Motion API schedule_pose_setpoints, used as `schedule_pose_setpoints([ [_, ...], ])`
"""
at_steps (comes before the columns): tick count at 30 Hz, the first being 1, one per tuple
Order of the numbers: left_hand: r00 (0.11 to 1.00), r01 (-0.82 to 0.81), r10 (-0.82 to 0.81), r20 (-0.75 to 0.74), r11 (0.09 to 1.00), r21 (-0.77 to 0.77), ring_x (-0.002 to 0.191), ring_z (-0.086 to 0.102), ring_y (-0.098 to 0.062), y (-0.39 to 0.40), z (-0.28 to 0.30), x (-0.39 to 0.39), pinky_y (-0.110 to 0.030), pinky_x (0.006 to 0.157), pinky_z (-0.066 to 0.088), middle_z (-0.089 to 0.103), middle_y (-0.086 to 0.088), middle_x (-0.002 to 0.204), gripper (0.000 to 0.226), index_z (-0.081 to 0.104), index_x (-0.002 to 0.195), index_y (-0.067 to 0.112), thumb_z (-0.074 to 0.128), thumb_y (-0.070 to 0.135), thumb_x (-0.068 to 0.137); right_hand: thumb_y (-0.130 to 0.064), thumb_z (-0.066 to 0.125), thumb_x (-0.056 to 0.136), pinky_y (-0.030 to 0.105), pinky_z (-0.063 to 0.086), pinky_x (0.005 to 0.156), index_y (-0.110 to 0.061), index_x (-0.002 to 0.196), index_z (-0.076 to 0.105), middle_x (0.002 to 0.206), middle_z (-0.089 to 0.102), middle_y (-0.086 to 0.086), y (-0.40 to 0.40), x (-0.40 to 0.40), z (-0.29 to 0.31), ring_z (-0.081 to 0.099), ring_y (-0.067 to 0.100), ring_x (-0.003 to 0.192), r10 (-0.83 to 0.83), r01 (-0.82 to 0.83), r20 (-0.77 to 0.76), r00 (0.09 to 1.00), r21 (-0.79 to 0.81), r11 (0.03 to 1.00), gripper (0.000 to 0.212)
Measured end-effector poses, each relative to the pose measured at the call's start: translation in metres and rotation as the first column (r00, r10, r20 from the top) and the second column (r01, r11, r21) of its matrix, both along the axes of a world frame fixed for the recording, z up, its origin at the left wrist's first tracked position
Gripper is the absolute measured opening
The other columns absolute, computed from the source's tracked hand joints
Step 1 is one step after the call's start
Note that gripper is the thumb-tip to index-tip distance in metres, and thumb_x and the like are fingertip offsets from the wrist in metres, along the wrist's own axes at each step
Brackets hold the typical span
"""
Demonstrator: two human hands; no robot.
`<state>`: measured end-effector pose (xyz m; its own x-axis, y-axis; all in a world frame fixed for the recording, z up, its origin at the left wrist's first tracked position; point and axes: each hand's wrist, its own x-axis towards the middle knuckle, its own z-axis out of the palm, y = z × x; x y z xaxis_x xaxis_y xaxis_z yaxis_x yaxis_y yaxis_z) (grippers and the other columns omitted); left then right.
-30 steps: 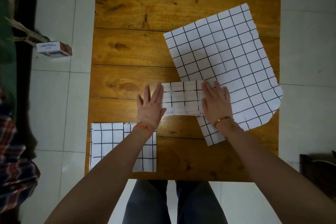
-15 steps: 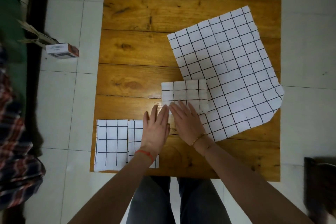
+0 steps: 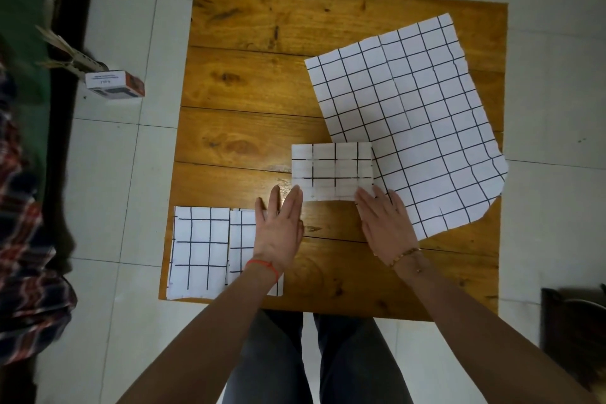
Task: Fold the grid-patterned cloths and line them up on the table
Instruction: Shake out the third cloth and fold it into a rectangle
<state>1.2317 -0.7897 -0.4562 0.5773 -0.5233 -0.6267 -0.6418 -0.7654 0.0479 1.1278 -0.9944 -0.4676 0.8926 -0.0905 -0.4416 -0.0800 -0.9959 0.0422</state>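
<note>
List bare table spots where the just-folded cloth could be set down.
Bare wood: the far-left area beyond the two folded cloths, left of the unfolded cloth; and the near edge right of the left hand. Crowded: the right side and the near-left corner of the table.

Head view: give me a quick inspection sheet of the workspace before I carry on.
Surface: wooden table, planked, far-left part bare.
Job's things: two folded cloths side by side at the near-left corner, leftmost folded cloth and second folded cloth, partly under the left forearm; freshly folded cloth at centre, its right edge overlapping the large unfolded cloth, which lies skewed and overhangs the right edge.
Clutter: nothing seen on the table.
Grippers: left hand flat, fingers straight, at the folded cloth's near-left corner; right hand flat at its near-right corner.
Cables: nothing seen.
Surroundings: tiled floor; small box on the floor at left; plaid fabric at the left edge.
</note>
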Motion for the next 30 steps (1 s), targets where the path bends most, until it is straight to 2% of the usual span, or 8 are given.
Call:
schedule_pose_setpoints([
  [5,0.999,-0.01,0.014,0.045,0.996,-0.085,0.147,0.003,-0.034,-0.003,0.006,0.0,-0.055,0.117,0.015,-0.005,-0.003,0.161,0.07,-0.012,0.152,0.014,0.031,0.032,0.1,-0.029,0.023,0.095,0.042,0.038,0.102,-0.012,0.111,0.061,0.115,0.061,0.005,0.001,0.028,0.003,0.049,0.025,0.118,-0.21,0.169,0.212,0.954,0.199,0.965,0.044],
  [9,0.954,-0.287,0.296,-0.057,0.838,-0.464,0.112,0.051,-0.021,-0.01,0.014,-0.003,-0.03,0.092,0.046,0.05,-0.004,0.13,0.044,0.043,0.138,0.013,0.048,0.018,0.094,-0.022,0.038,0.093,0.038,0.042,0.081,-0.011,0.098,0.061,0.099,0.061,0.008,-0.014,0.077,0.01,0.052,0.027,0.096,-0.342,0.239,0.347,0.873,0.306,0.922,0.026],
  [11,0.764,-0.646,0.536,-0.359,0.644,-0.411,0.086,0.061,-0.014,-0.023,0.015,-0.004,-0.023,0.073,0.051,0.063,0.004,0.1,0.02,0.063,0.108,0.015,0.049,0.017,0.094,-0.017,0.047,0.092,0.038,0.04,0.079,-0.01,0.096,0.062,0.097,0.061,0.01,-0.022,0.105,0.011,0.052,0.028,0.094,-0.347,0.246,0.328,0.879,0.312,0.918,0.017],
  [13,0.433,-0.899,0.683,-0.589,0.368,-0.235,0.073,0.066,-0.015,-0.039,0.009,-0.003,-0.025,0.067,0.056,0.07,0.001,0.082,0.016,0.068,0.091,0.014,0.052,0.018,0.092,-0.017,0.051,0.092,0.038,0.04,0.081,-0.009,0.098,0.063,0.101,0.062,0.011,-0.027,0.127,0.01,0.051,0.03,0.099,-0.353,0.261,0.269,0.896,0.325,0.909,0.015],
  [15,0.144,-0.988,0.745,-0.651,0.147,-0.05,0.066,0.066,-0.016,-0.054,0.001,-0.001,-0.032,0.07,0.059,0.072,-0.006,0.079,0.016,0.068,0.088,0.014,0.054,0.019,0.092,-0.016,0.052,0.091,0.038,0.04,0.085,-0.009,0.102,0.062,0.106,0.061,0.01,-0.029,0.142,0.007,0.049,0.029,0.105,-0.341,0.263,0.198,0.919,0.337,0.904,0.016],
  [20,-0.234,-0.972,0.745,-0.624,-0.185,0.144,0.058,0.062,-0.015,-0.079,-0.014,0.006,-0.036,0.072,0.057,0.073,-0.003,0.071,0.015,0.068,0.093,0.015,0.062,0.028,0.089,-0.016,0.048,0.092,0.037,0.037,0.088,-0.009,0.108,0.059,0.111,0.058,0.011,-0.024,0.158,-0.001,0.046,0.028,0.109,-0.262,0.212,0.106,0.959,0.344,0.915,0.019],
  [24,-0.398,-0.915,0.695,-0.599,-0.351,0.201,0.056,0.059,-0.015,-0.089,-0.015,0.013,-0.033,0.074,0.056,0.069,-0.002,0.062,0.016,0.066,0.071,0.013,0.064,0.02,0.086,-0.016,0.05,0.091,0.04,0.04,0.089,-0.009,0.109,0.055,0.113,0.055,0.013,-0.022,0.161,-0.005,0.046,0.03,0.109,-0.303,0.255,0.094,0.948,0.342,0.905,0.02],
  [30,-0.429,-0.897,0.678,-0.596,-0.395,0.196,0.049,0.054,-0.013,-0.091,-0.017,0.015,-0.03,0.069,0.054,0.066,-0.002,0.059,0.019,0.062,0.069,0.013,0.069,0.022,0.084,-0.022,0.059,0.088,0.04,0.047,0.085,-0.007,0.097,0.063,0.105,0.061,0.014,-0.032,0.159,-0.011,0.05,0.032,0.106,-0.415,0.393,-0.028,0.909,0.383,0.836,0.018],
])
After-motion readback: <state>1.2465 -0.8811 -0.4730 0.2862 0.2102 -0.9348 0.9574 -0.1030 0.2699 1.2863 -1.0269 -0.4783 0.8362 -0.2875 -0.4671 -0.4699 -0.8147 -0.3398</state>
